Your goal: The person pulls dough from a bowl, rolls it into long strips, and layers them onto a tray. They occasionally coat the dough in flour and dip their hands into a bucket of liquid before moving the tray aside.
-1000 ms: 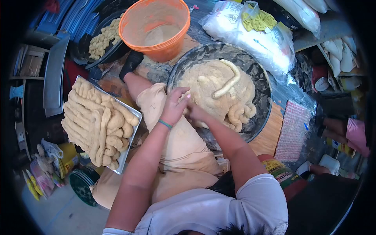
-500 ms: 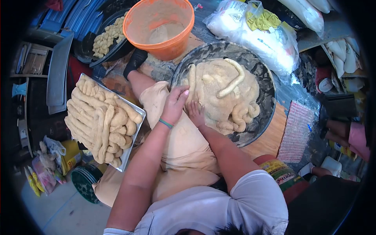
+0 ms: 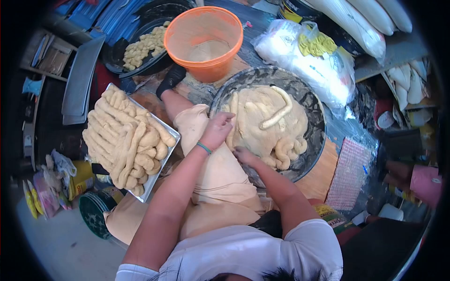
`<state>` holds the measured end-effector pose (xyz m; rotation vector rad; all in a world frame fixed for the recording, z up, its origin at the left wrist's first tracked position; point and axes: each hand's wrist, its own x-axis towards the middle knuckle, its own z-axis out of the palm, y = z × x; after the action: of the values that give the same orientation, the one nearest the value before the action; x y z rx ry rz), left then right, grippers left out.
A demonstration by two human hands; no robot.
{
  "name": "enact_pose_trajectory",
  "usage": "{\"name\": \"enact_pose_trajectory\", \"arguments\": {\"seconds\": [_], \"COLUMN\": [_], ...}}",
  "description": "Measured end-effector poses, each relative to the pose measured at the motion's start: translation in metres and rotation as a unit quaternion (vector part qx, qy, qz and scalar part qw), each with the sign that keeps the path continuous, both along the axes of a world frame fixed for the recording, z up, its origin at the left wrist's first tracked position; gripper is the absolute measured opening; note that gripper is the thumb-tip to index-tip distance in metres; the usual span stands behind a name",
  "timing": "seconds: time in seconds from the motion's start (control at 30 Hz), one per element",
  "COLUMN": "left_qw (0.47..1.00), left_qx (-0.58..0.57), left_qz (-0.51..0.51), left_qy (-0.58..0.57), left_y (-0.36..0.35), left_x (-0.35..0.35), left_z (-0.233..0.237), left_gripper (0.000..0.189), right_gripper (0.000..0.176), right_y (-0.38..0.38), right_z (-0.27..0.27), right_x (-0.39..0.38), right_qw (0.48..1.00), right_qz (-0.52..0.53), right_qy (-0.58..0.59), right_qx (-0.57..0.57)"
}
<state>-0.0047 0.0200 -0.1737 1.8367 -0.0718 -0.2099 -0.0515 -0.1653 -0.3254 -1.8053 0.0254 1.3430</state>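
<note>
A long dough rope (image 3: 234,108) stands along the left side of a big floury dough mound (image 3: 258,112) in a round black basin (image 3: 316,140). My left hand (image 3: 217,132), a green band at its wrist, is closed with its fingertips on the rope's left side. At the rope's lower end, my right hand (image 3: 245,156) is curled against it, its fingertips partly hidden. Another curved dough rope (image 3: 281,110) lies on top of the mound, and coiled dough (image 3: 287,152) rests at its lower right. Many thick dough ropes are piled on a metal tray (image 3: 157,180) at the left.
Beyond the basin stands an orange bucket (image 3: 206,70) with powder inside. Small dough pieces (image 3: 144,47) sit in another black basin (image 3: 112,61). Plastic bags (image 3: 318,65) are at the back right. A pink-white woven mat (image 3: 349,173) lies right of the basin. Another person's leg (image 3: 398,173) shows far right.
My right hand has gone from flat with spread fingers to curled, lower on the dough. My left hand's fingers have bent in more. The whole view has shifted slightly.
</note>
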Motion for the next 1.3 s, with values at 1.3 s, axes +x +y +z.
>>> {"name": "enact_pose_trajectory", "arguments": {"seconds": [1.3], "left_qw": [0.796], "left_qx": [-0.124], "left_qz": [0.556], "left_qy": [-0.204], "left_y": [0.32], "left_x": [-0.232], "left_z": [0.302], "left_gripper": [0.033], "right_gripper": [0.038], "right_y": [0.394], "right_z": [0.295], "right_x": [0.015], "right_qw": [0.678], "right_qz": [0.457], "right_qy": [-0.409], "right_qx": [0.405]}}
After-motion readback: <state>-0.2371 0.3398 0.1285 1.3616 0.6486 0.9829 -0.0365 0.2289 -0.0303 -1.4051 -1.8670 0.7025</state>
